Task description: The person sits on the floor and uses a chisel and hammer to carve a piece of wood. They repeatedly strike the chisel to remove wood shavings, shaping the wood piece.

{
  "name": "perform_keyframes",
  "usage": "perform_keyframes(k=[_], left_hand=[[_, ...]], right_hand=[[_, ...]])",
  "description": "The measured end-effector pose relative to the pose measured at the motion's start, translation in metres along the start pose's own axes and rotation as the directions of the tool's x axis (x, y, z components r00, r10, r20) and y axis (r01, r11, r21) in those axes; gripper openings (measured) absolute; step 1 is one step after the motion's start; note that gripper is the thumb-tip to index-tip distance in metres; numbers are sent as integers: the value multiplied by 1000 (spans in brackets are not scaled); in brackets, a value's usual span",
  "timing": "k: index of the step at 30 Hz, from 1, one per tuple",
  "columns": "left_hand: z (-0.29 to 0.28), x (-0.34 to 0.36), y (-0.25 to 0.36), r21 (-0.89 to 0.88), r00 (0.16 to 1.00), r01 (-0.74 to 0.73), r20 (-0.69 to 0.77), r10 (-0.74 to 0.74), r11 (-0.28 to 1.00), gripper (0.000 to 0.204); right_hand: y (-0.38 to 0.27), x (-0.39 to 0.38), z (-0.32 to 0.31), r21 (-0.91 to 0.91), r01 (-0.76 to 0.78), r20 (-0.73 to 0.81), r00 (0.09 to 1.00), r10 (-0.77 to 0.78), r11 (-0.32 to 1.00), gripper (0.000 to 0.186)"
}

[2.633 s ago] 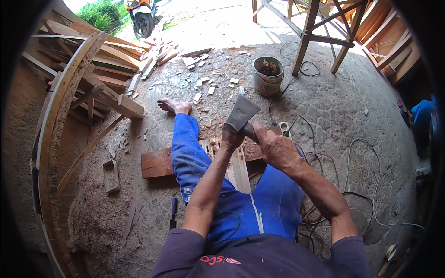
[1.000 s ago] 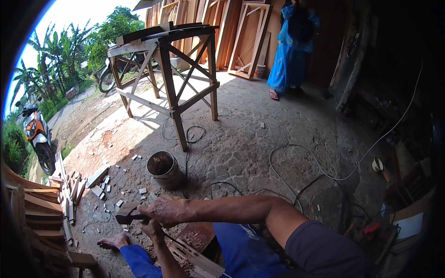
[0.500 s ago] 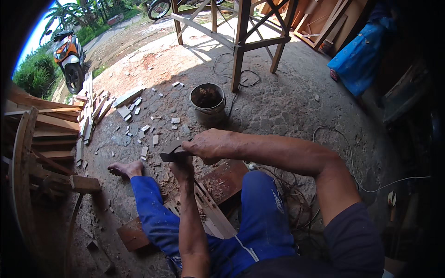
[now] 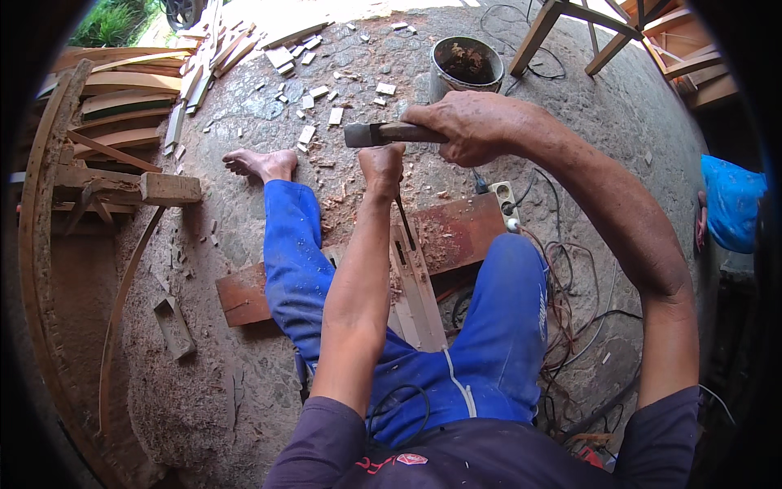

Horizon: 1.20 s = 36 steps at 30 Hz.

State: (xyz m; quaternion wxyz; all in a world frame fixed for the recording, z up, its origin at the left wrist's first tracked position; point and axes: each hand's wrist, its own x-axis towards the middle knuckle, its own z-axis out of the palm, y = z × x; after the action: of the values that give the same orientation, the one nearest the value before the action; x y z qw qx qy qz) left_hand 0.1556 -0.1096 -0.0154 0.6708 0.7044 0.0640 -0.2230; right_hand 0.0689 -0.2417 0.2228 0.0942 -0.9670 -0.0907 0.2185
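My right hand (image 4: pixel 472 126) is wrapped round the wooden handle of a hammer (image 4: pixel 363 135). The hammer's dark metal head is right at the top of my left fist. My left hand (image 4: pixel 380 169) grips a chisel (image 4: pixel 406 223), its handle hidden in my fingers. The chisel's thin dark blade points down to a pale slotted wooden piece (image 4: pixel 419 295) lying between my legs. Under that piece a reddish-brown board (image 4: pixel 468 231) lies crosswise, strewn with chips.
A metal bucket (image 4: pixel 444 82) with shavings stands ahead. Offcuts (image 4: pixel 335 116) litter the floor. Curved wooden parts (image 4: pixel 122 103) are stacked at left, by a wooden block (image 4: pixel 171 189). To the right lie a white power strip (image 4: pixel 503 196) and tangled cables (image 4: pixel 562 301).
The view has tipped down and turned left, so the bucket and boards appear further right. Both hands keep their tools; the hammer head remains close above the left fist.
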Motion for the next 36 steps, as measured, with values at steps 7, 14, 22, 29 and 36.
perform_keyframes(k=[7,14,22,29,36], left_hand=[[25,-52,-13,229,688,-680,-130,714,697,20],[-4,32,-65,32,945,-327,-19,328,944,12],[2,32,-30,264,998,1,-54,13,964,17],[-24,-11,21,29,882,61,466,-68,998,23],[-69,-96,125,-388,865,-481,-64,497,786,15]], right_hand=[[9,2,43,-120,-7,-69,998,-1,993,44],[-14,-39,59,344,52,-249,968,37,938,59],[-21,-137,172,762,-186,-248,801,544,621,68],[-5,-181,248,796,-173,-267,760,593,580,66],[14,-145,222,755,-145,185,983,4,640,58]])
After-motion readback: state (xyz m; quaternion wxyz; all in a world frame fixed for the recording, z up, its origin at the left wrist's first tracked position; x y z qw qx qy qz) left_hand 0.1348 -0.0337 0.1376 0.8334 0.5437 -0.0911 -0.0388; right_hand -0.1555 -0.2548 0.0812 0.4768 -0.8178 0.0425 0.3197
